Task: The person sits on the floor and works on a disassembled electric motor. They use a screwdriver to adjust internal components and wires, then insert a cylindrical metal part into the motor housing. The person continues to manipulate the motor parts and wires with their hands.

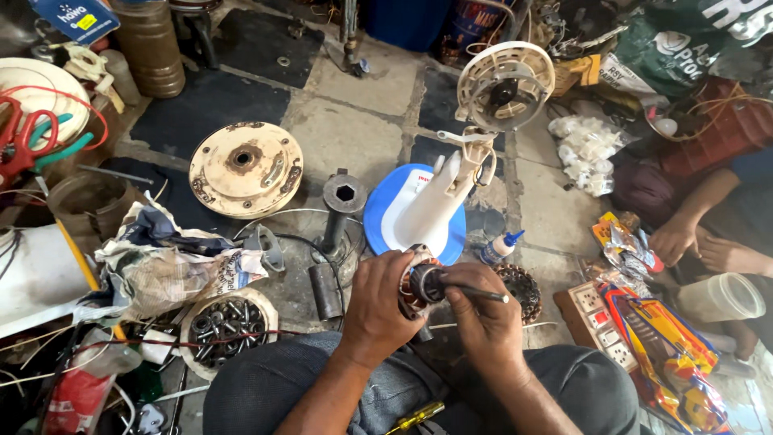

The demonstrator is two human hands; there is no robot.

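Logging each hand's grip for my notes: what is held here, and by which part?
Left hand grips the motor core around its side; right hand holds a thin dark tool by its shaft.

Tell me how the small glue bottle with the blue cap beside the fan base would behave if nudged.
The glue bottle looks light, being small plastic, so a nudge would likely shift it easily. It already leans, so it would probably tip. Its round body may then roll on the stone floor.

Stone-tile floor [354,133], black mats [205,109], daylight
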